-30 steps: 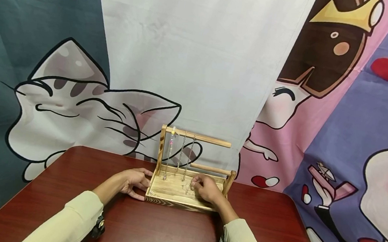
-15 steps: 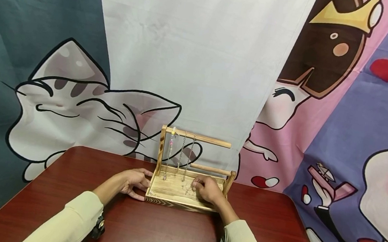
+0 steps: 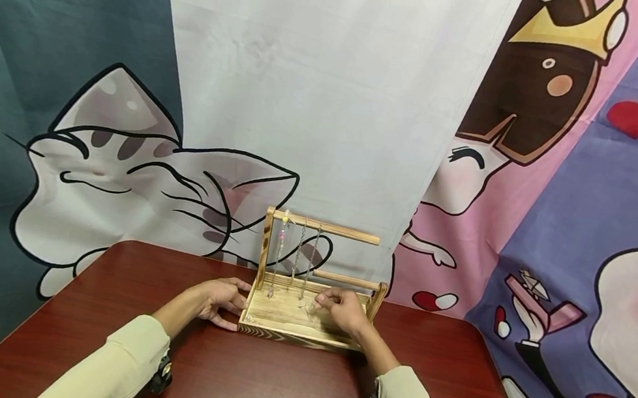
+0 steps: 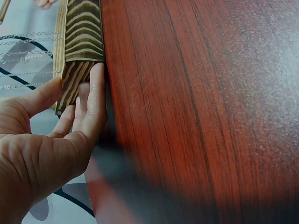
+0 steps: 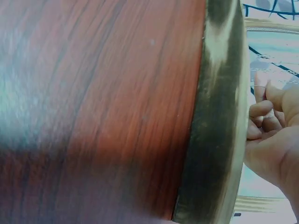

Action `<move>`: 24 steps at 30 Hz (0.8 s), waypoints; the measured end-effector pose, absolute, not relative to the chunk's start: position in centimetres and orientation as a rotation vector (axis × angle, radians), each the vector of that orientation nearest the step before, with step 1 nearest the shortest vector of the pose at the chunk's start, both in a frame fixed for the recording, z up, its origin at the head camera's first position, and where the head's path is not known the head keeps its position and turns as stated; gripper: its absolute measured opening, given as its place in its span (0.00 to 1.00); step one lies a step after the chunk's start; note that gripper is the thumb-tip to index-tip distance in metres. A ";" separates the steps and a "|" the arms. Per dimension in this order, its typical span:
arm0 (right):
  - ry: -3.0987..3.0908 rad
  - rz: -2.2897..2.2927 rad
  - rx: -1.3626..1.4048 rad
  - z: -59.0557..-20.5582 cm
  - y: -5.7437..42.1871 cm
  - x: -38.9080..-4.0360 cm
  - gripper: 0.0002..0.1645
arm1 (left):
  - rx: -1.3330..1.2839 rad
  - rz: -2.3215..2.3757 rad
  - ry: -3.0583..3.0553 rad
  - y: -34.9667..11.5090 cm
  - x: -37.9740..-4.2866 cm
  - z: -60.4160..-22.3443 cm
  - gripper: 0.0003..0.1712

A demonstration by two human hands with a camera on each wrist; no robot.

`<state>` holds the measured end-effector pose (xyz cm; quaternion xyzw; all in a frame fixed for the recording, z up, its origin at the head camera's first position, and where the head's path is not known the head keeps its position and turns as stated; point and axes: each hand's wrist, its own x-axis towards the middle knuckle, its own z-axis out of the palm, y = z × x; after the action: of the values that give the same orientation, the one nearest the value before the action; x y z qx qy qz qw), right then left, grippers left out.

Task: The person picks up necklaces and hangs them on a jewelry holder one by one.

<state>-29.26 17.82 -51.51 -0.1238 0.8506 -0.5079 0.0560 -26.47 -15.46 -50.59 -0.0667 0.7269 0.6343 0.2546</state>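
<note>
A wooden jewelry stand [image 3: 282, 314] with a shallow tray base stands on the table. My left hand [image 3: 220, 299] holds the tray's left end; in the left wrist view its fingers [image 4: 96, 88] lie against the striped end and lower edge. Over the right half of the tray, my right hand [image 3: 343, 310] pinches a fine, pale chain [image 3: 313, 314] between thumb and fingertips, and its loose part hangs close over the tray floor. The right wrist view shows this hand [image 5: 273, 126] behind the tray's dark side wall, its lower fingers curled.
Three chains hang from the upper bar [image 3: 345, 231], one a beaded chain [image 3: 282, 237] with pink and yellow beads. A lower bar [image 3: 348, 280] runs at the right. Small bits [image 3: 249, 318] lie in the tray's front left corner. A printed curtain [image 3: 331, 95] hangs behind the reddish table [image 3: 274, 384].
My right hand shifts very slightly at the same spot, still pinching the chain, whose loose part changes shape below the fingertips. My left hand stays on the tray's end.
</note>
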 end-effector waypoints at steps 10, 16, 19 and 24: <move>2.276 -1.898 -0.095 -50.7 18.6 -29.3 0.18 | -0.183 1.726 1.970 -15.4 -26.5 -50.5 0.36; 2.107 -2.025 -0.099 -50.5 19.1 -29.1 0.24 | -0.183 1.727 1.966 -15.4 -26.5 -50.5 0.37; 2.057 -2.052 -0.112 -50.2 19.2 -28.8 0.24 | -0.182 1.724 1.968 -15.4 -26.6 -50.6 0.37; 2.007 -2.093 -0.164 -49.7 19.0 -28.3 0.19 | -0.186 1.723 1.968 -15.6 -26.7 -50.7 0.37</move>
<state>-28.30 18.96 -49.65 -0.0560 0.6862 -0.7155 0.1183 -26.68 -15.56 -50.69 -0.0685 0.7253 0.6351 0.2568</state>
